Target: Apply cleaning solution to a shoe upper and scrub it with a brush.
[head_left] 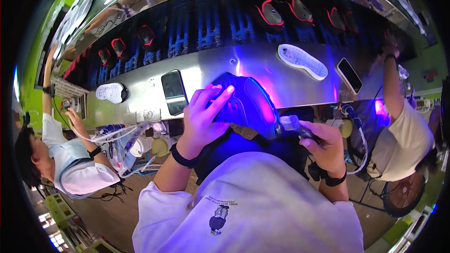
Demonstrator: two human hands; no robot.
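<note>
A dark shoe upper (pixel 246 100), lit blue and pink, is held over my lap at the bench's near edge. My left hand (pixel 204 115) grips it from the left, with fingers bent over its surface; part of the grip is hidden behind the shoe. In my right hand (pixel 326 143) is a brush (pixel 296 125) with a dark handle, held between thumb and fingers. Its pale bristle end points left and meets, or nearly meets, the lower right edge of the shoe upper. Contact there is hard to make out in the glare.
Across the metal bench (pixel 145 72) lie a white shoe sole (pixel 302 61), another sole (pixel 110 92), a phone (pixel 174 92) and a second phone (pixel 349 75). Behind runs a dark conveyor (pixel 197 21) carrying red-edged shoe parts (pixel 271 13). A co-worker (pixel 77 154) sits left, another (pixel 403 131) right.
</note>
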